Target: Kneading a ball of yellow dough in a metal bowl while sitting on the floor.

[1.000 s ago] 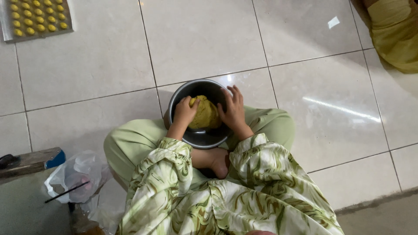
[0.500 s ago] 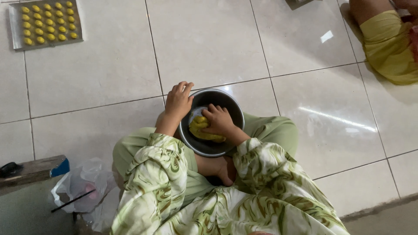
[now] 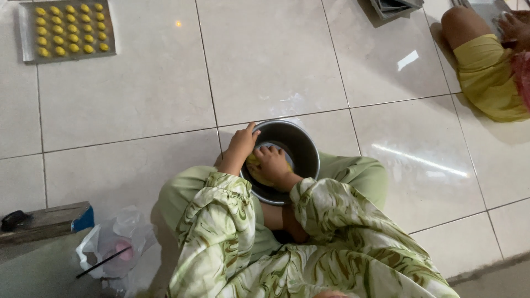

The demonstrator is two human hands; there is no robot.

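At centre, left hand [image 3: 241, 144] grips the metal bowl's [image 3: 301, 144] nine-o'clock rim; right hand [image 3: 272, 164] closes on yellow dough [image 3: 255, 171] inside.

Both hands [image 3: 256, 157] reach forward, fingers curled.

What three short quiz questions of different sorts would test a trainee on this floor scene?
1. True or false: the left hand grips the rim of the metal bowl.
2. What does the right hand press on inside the bowl? A) yellow dough B) a spoon C) a cloth
3. Fill in: the tray of small yellow pieces lies on the tiled ____.

Key: 1 true; 2 A; 3 floor.
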